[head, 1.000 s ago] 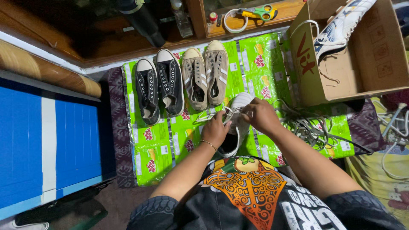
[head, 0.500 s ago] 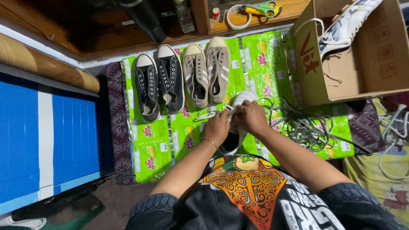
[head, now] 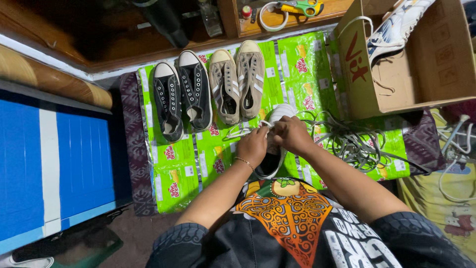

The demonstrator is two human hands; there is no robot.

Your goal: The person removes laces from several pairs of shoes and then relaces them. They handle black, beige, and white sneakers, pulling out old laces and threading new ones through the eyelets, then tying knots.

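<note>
A white sneaker (head: 280, 114) lies toe-away on the green plastic mat (head: 178, 173) in front of me. My left hand (head: 252, 146) and my right hand (head: 291, 134) are both closed over its middle, pinching its white shoelace (head: 238, 133), whose loose end trails to the left. Most of the shoe's upper is hidden under my hands. A gold bracelet sits on my left wrist.
A black sneaker pair (head: 181, 97) and a beige pair (head: 237, 84) stand in a row behind. A pile of grey laces (head: 354, 141) lies to the right. An open cardboard box (head: 396, 74) holds a patterned shoe. Scissors and tape (head: 282, 9) rest on a wooden ledge. A blue box (head: 54, 168) is left.
Both hands have drawn slightly closer together and nearer to me over the white sneaker, and the view has shifted a little; the other shoes have not moved.
</note>
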